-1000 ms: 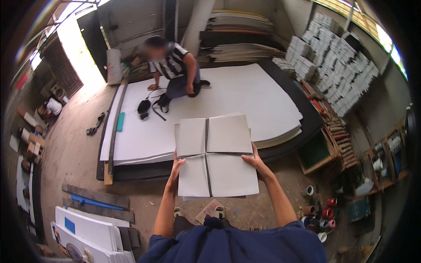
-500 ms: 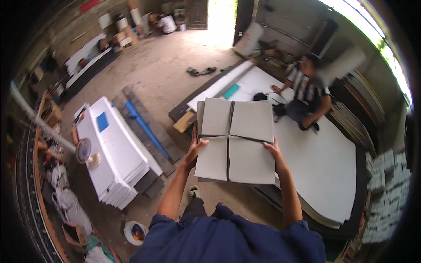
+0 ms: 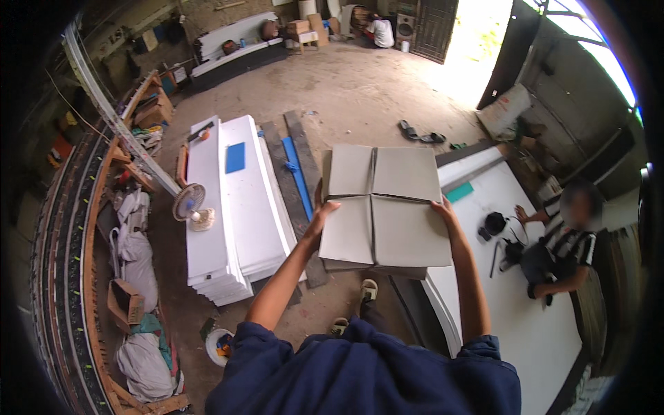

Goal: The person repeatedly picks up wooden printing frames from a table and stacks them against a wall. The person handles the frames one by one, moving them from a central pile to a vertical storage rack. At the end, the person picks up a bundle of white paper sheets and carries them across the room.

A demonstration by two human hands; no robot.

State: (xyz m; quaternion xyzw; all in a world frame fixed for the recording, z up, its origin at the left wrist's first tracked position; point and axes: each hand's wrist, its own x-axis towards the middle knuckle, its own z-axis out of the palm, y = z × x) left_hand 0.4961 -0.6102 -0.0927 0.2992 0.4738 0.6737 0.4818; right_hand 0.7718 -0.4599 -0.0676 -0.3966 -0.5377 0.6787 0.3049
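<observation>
In front of my chest is a bundle of pale grey square sheets [image 3: 408, 232], bound crosswise by a dark strap [image 3: 373, 214]. My left hand [image 3: 322, 218] is closed on its left edge, with the thumb on the top face. On the opposite edge, my right hand [image 3: 443, 210] grips it the same way. The fingers of both hands are mostly hidden beneath or behind the bundle. Its top face lies nearly flat toward me, and lower layers show a little past the near edge.
A tall stack of white sheets [image 3: 252, 207] stands left, with a blue sheet [image 3: 236, 158] on it and a fan [image 3: 188, 202] beside it. On the right, a seated person [image 3: 564, 242] is on a large white sheet stack [image 3: 477, 277]. A bucket [image 3: 217, 343] and sandals [image 3: 422, 134] lie on the floor.
My view has swung to the right, so the left stack, doorway and seated person sit differently. The bundle stays in both hands. My feet have shifted, and both shoes now show.
</observation>
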